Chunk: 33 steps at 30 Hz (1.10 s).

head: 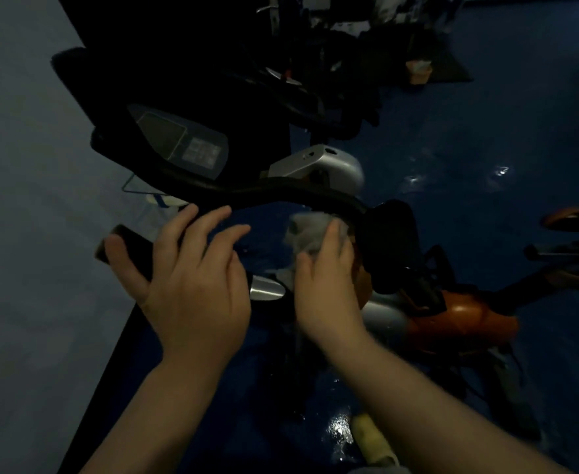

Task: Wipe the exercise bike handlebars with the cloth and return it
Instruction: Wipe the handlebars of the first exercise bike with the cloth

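Observation:
The exercise bike's black handlebar (281, 195) curves across the middle of the dim view, below the console (182, 142). My right hand (329, 282) is shut on a grey cloth (306, 230) and presses it against the underside of the bar's right bend, next to a black padded grip (390, 241). My left hand (192, 275) rests on the left handle (127, 248), fingers spread, fingertips just under the bar.
A pale wall (24, 200) fills the left side. The floor (486, 148) is glossy dark blue with light reflections. The bike's orange and silver body (462, 319) lies lower right. More dark equipment stands behind, and a small box (418, 71) sits far back.

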Tool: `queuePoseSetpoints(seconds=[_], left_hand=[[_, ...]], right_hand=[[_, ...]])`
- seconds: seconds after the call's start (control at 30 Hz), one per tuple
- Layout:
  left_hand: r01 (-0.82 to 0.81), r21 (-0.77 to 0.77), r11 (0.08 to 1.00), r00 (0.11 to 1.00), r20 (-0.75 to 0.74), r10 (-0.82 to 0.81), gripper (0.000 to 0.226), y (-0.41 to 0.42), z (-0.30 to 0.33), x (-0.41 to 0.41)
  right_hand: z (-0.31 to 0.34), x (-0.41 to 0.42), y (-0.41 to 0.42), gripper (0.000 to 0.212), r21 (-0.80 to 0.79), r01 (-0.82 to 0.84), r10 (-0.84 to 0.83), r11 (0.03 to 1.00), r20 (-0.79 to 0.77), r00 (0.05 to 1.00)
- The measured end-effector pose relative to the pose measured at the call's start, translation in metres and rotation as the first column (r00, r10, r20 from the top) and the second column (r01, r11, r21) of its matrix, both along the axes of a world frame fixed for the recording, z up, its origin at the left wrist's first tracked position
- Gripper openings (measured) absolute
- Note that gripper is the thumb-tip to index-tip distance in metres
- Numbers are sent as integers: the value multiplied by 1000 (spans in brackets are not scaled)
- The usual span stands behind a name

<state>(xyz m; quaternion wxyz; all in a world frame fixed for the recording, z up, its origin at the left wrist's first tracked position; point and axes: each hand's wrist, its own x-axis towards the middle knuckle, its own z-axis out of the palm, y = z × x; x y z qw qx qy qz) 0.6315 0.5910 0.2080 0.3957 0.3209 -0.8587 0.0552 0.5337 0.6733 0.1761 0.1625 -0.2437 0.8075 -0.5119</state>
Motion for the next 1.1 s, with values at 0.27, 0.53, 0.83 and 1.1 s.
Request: queuePoseSetpoints(seconds=[0.27,0.53,0.83,1.1], left_hand=[[-86,63,994,994,-57,90,24,16,-6,-15],[-156,57,986,985,-58,159,25,19,-11,-16],[89,110,990,993,-82,-80,25,22,-15,-4],[485,332,809,868,-71,-491,32,55,-41,21]], right_hand=[[1,-5,4,44,-74,28,-15,997,175,984],[2,-14,-4,40,-162,131,-61,978,380,923],[0,22,26,26,-119,135,-105,984,231,967],[-40,61,109,16,135,240,-250,961,61,966]])
